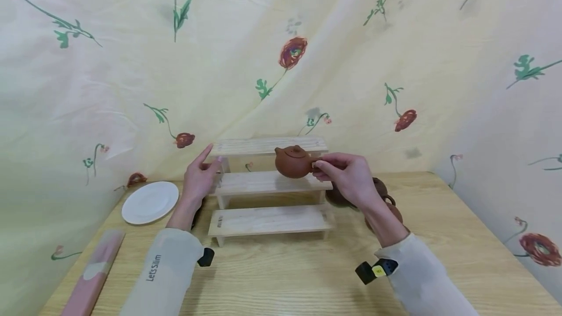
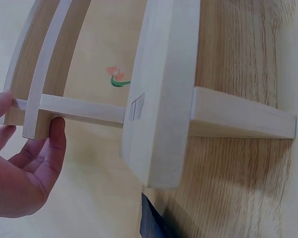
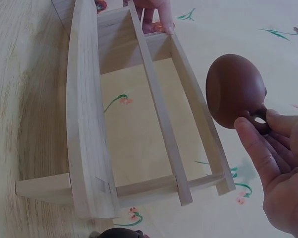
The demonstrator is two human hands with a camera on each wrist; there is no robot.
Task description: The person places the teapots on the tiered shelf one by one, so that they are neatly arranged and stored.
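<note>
A small reddish-brown clay teapot [image 1: 292, 162] is held up by its handle between the thumb and fingers of my right hand [image 1: 349, 179]. In the head view it overlaps the upper and middle boards of a three-tier pale wooden stand [image 1: 272, 221]. The right wrist view shows the teapot's rounded body [image 3: 234, 89] apart from the stand's boards. My left hand [image 1: 199, 177] grips the left end of the stand. Its fingers [image 2: 57, 136] curl round the board ends in the left wrist view.
Behind my right forearm sit a dark teapot [image 1: 337, 196] and a reddish-brown clay pot [image 1: 395, 214], both partly hidden. A white plate [image 1: 150, 202] lies at the left, with a long pink box [image 1: 94, 272] nearer. Part of a dark object [image 1: 197, 214] shows beside my left wrist. Flowered cloth [image 1: 246, 23] hangs behind the table.
</note>
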